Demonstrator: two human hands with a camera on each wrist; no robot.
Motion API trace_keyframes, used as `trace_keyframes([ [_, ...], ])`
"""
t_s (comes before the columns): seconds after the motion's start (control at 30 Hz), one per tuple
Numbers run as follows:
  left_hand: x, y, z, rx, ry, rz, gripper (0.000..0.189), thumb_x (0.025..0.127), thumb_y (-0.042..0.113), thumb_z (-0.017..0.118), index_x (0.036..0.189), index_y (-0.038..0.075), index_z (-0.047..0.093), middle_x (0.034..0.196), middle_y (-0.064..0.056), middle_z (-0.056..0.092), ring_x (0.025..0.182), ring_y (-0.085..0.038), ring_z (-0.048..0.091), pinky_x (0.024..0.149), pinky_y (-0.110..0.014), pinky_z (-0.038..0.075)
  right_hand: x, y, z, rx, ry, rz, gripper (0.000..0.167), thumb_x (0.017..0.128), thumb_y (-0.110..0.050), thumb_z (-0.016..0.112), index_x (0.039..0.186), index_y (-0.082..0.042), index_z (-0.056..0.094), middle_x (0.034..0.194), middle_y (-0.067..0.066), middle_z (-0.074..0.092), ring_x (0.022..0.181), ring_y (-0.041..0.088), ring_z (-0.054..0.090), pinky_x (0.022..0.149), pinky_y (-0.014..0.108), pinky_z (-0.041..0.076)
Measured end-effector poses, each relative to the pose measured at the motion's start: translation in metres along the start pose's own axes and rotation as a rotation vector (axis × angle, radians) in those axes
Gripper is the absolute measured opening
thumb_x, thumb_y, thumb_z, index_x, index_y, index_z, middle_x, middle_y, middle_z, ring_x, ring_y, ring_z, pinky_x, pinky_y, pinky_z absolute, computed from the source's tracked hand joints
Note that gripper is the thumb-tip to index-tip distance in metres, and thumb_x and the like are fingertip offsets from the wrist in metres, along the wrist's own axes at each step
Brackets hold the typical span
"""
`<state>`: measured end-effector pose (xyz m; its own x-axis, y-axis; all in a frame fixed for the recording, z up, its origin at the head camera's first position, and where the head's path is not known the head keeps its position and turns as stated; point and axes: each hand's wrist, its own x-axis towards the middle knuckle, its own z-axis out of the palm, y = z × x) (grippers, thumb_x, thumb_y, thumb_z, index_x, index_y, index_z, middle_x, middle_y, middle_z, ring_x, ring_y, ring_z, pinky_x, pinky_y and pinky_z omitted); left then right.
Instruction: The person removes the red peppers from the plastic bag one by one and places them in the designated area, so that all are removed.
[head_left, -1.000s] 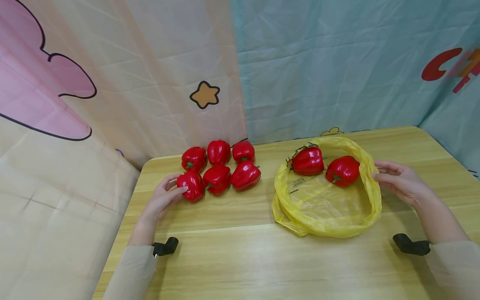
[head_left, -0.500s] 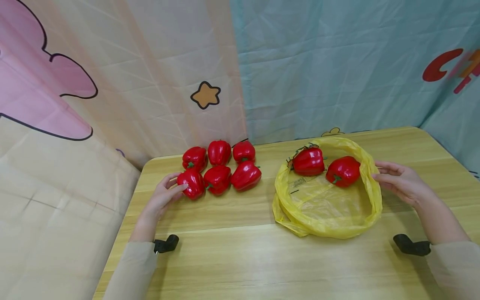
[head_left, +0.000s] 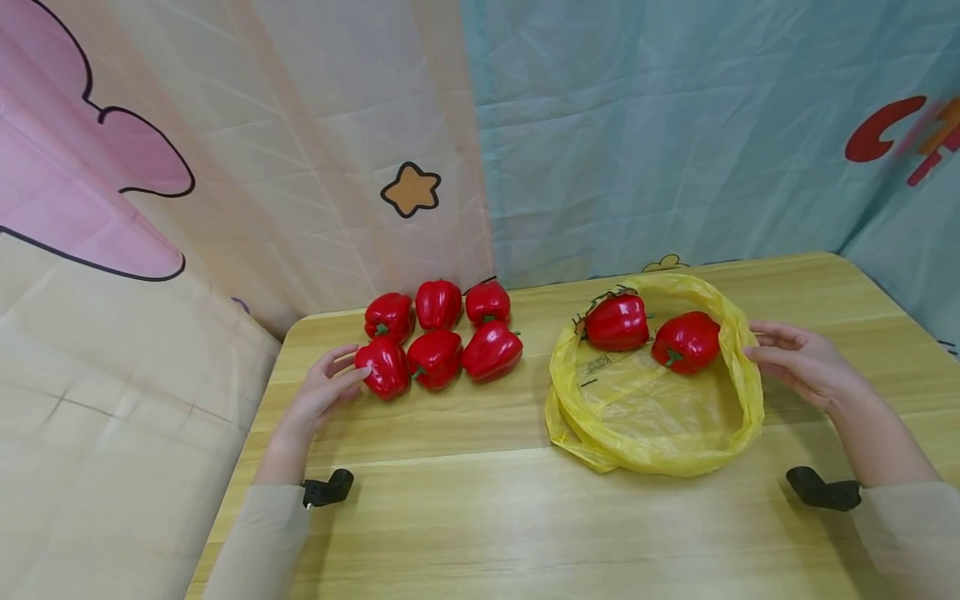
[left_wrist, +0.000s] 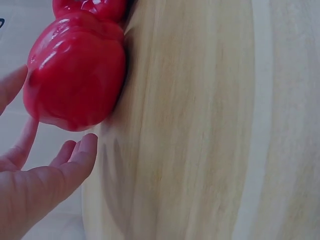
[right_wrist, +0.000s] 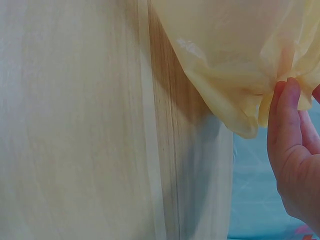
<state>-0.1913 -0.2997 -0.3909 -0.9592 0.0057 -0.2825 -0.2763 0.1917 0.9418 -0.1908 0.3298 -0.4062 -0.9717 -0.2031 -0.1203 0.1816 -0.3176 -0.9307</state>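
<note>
In the head view my left hand (head_left: 324, 390) is beside the nearest left red bell pepper (head_left: 384, 367), fingers spread loosely. The left wrist view shows a small gap between the thumb and that bell pepper (left_wrist: 75, 75). It stands in two rows with several other bell peppers (head_left: 435, 360). On the right, my right hand (head_left: 804, 365) pinches the rim of a yellow plastic bag (head_left: 660, 461); the right wrist view shows the bag's film (right_wrist: 225, 75) gathered at the fingertips. Inside the opened bag lie two bell peppers (head_left: 686, 342).
The wooden table (head_left: 480, 525) ends at a printed curtain (head_left: 570, 150) just behind the back row. Bare wood lies between the pepper rows and the bag. Each wrist wears a black camera mount (head_left: 330, 489).
The front-left bell pepper shifted slightly back, closer to the row, and now stays there. My left hand has loosened from it and drawn a little left. The right hand and bag hold still.
</note>
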Motion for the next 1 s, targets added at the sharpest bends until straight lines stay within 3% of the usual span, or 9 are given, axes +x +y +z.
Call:
trace_keyframes([
  [0.23, -0.006, 0.009, 0.0, 0.061, 0.043, -0.003, 0.065, 0.093, 0.02, 0.057, 0.145, 0.004, 0.022, 0.149, -0.02, 0.018, 0.13, -0.036, 0.03, 0.104, -0.044, 0.034, 0.0, -0.001, 0.0, 0.009, -0.006, 0.0, 0.038, 0.087, 0.016, 0.051, 0.096, -0.016, 0.07, 0.087, 0.003, 0.063, 0.077, 0.013, 0.064, 0.067, 0.023, 0.054],
  [0.43, -0.012, 0.025, 0.003, 0.105, 0.084, 0.055, 0.064, 0.092, 0.019, 0.058, 0.143, 0.001, 0.024, 0.147, -0.025, 0.021, 0.13, -0.04, 0.031, 0.104, -0.049, 0.03, 0.001, -0.001, 0.001, 0.004, -0.006, 0.005, 0.038, 0.087, 0.016, 0.051, 0.096, -0.016, 0.07, 0.087, 0.003, 0.063, 0.077, 0.013, 0.064, 0.068, 0.023, 0.054],
  [0.7, -0.021, 0.05, 0.019, 0.164, 0.009, 0.149, 0.064, 0.09, 0.018, 0.062, 0.142, 0.002, 0.029, 0.145, -0.023, 0.025, 0.131, -0.041, 0.03, 0.102, -0.049, 0.034, 0.001, -0.002, 0.0, -0.004, -0.002, 0.009, 0.039, 0.087, 0.016, 0.05, 0.096, -0.016, 0.07, 0.087, 0.003, 0.062, 0.077, 0.013, 0.064, 0.067, 0.023, 0.054],
  [1.0, -0.022, 0.084, 0.061, 0.189, -0.074, 0.206, 0.055, 0.088, 0.013, 0.063, 0.137, 0.006, 0.038, 0.139, -0.019, 0.035, 0.126, -0.036, 0.039, 0.098, -0.046, 0.04, 0.001, -0.003, 0.0, -0.002, -0.027, 0.004, 0.037, 0.087, 0.014, 0.051, 0.098, -0.016, 0.07, 0.089, 0.003, 0.064, 0.079, 0.013, 0.065, 0.069, 0.023, 0.054],
])
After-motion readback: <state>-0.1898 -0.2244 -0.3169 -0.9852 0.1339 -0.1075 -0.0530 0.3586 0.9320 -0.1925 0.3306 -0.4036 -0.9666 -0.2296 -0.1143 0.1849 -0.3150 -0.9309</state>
